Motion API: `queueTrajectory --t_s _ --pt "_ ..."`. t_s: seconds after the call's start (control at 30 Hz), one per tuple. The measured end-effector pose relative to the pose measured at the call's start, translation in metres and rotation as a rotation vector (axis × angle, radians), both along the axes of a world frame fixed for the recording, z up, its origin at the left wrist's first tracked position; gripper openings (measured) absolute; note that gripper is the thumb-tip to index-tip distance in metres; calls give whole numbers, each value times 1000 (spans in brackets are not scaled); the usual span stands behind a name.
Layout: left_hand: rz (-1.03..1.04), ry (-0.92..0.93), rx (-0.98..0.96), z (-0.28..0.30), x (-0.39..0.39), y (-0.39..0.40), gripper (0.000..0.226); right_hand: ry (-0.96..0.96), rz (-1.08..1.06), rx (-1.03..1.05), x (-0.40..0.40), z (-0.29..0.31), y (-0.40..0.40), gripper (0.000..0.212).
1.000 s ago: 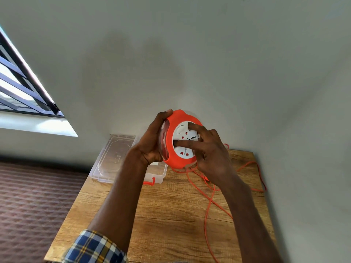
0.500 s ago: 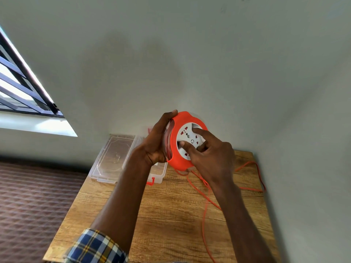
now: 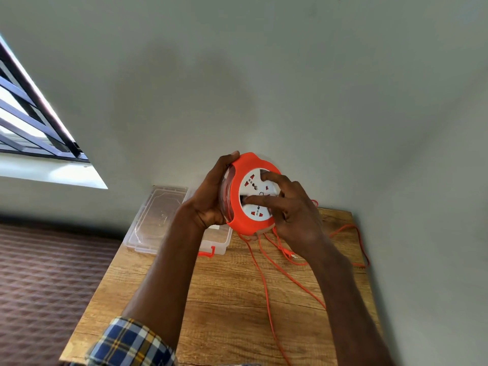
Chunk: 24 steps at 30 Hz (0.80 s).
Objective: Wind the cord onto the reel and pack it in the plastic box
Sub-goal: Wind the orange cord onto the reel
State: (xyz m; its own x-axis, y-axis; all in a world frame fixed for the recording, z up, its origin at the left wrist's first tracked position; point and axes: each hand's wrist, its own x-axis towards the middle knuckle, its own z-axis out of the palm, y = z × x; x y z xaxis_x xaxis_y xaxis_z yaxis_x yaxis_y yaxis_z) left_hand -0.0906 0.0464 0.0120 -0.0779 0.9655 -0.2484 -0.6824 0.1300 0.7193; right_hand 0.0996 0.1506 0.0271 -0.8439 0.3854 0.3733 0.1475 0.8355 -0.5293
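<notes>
L hand (image 3: 211,204) grips round orange plastic reel (image 3: 239,207) by rim; R hand (image 3: 293,210) fingers (image 3: 253,199) pressed on white hub, thin orange cord (image 3: 266,286) slack below fingers.

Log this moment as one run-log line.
step: winding | left hand: grips reel rim | right hand: fingers on white hub | cord: mostly loose on table | plastic box: open, behind reel
</notes>
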Motion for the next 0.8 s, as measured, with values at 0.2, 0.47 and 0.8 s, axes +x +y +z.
queueTrajectory --t_s 0.2,0.47,0.8 --pt "24 14 -12 2 0 0 73 15 -78 72 -4 -2 -5 63" --pt "21 35 -11 6 3 4 76 98 -338 -68 -6 6 -21 66" --pt "9 -13 66 13 6 -1 66 219 -239 108 -2 12 -12 36"
